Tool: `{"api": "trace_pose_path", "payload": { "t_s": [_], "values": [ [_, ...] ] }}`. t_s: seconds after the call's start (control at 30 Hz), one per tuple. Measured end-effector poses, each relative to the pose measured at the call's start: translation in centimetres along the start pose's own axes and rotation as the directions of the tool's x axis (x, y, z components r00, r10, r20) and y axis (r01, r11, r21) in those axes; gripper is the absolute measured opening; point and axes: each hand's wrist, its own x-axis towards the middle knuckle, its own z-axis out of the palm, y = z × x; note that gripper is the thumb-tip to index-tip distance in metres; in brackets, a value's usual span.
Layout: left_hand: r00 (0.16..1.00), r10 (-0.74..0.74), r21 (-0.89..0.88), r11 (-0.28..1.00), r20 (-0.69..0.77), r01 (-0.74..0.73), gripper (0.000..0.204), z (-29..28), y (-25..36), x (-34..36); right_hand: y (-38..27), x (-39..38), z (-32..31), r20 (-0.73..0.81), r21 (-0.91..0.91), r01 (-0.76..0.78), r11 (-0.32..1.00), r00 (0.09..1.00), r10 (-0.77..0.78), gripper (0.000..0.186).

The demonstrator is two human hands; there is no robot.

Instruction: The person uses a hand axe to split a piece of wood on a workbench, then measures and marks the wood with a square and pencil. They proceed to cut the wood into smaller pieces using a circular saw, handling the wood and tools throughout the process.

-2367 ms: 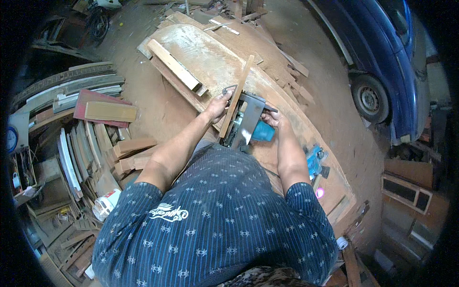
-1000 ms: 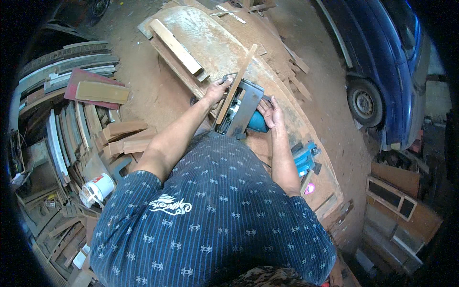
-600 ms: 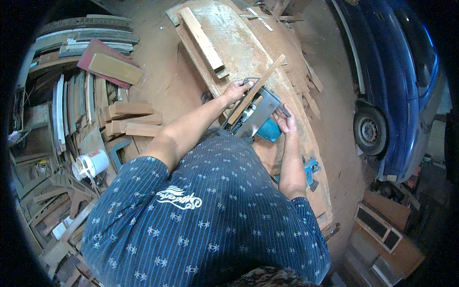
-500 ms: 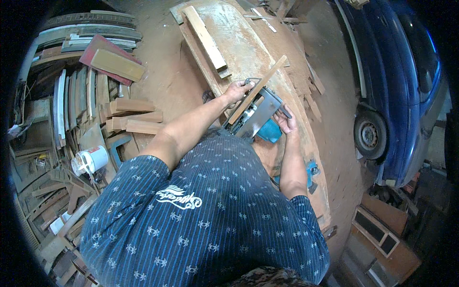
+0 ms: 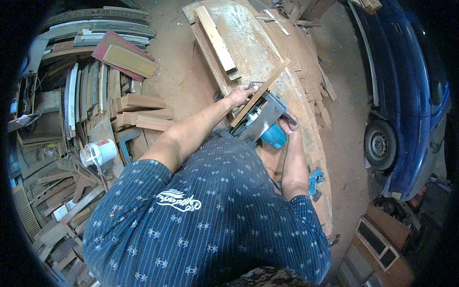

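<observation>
A long wooden workbench [image 5: 282,91] covered in sawdust runs up the middle. On it sits a grey and blue power tool [image 5: 262,119] with a flat metal plate. A thin wooden strip [image 5: 262,91] lies slanted across the tool's left side. My left hand [image 5: 240,94] presses on that strip near its lower part. My right hand [image 5: 288,125] grips the tool's handle on the right, beside its blue body. Two wooden boards [image 5: 215,33] lie stacked on the far left part of the bench.
Stacks of planks and wood offcuts [image 5: 138,107] cover the ground on the left, with a white tub [image 5: 99,152] among them. A blue car [image 5: 406,91] stands on the right. A second blue tool [image 5: 315,178] lies on the bench's near end. Scrap wood [image 5: 318,81] litters the bench's right side.
The view has swung so the bench and tool sit a little further right and upright. Both hands stay on the strip and the tool throughout.
</observation>
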Motion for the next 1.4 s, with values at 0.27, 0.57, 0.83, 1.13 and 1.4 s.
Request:
{"api": "trace_pose_path", "payload": {
  "t_s": [0.27, 0.57, 0.83, 1.13, 1.4],
  "values": [
    [0.999, 0.033, 0.072, 0.997, 0.023, -0.034, 0.036, -0.8, -1.0, 1.1, 0.4, -0.1, -0.6, 0.106, -0.036, 0.032, 0.999, 0.994, -0.028, 0.051],
    [0.990, 0.143, 0.096, 0.985, 0.001, -0.142, 0.037, -0.6, -1.3, 0.5, 0.4, -0.5, 1.3, 0.038, -0.011, 0.040, 0.999, 0.999, -0.039, 0.051],
    [0.986, 0.166, -0.205, 0.965, -0.015, -0.166, 0.026, 0.6, -1.6, 0.3, 0.0, -0.7, -0.4, 0.061, 0.003, 0.022, 1.000, 0.998, -0.022, 0.054],
    [0.988, 0.154, -0.040, 0.987, -0.020, -0.154, 0.027, 0.6, -1.7, 0.3, 0.1, -1.4, 2.5, -0.070, -0.140, 0.031, 0.990, 0.997, -0.041, 0.050],
    [0.992, 0.123, 0.065, 0.990, 0.022, -0.124, 0.030, 0.4, -0.8, -0.2, -1.0, 0.1, -0.3, -0.073, -0.174, -0.163, 0.971, 0.986, 0.152, 0.041]
  ]
}}
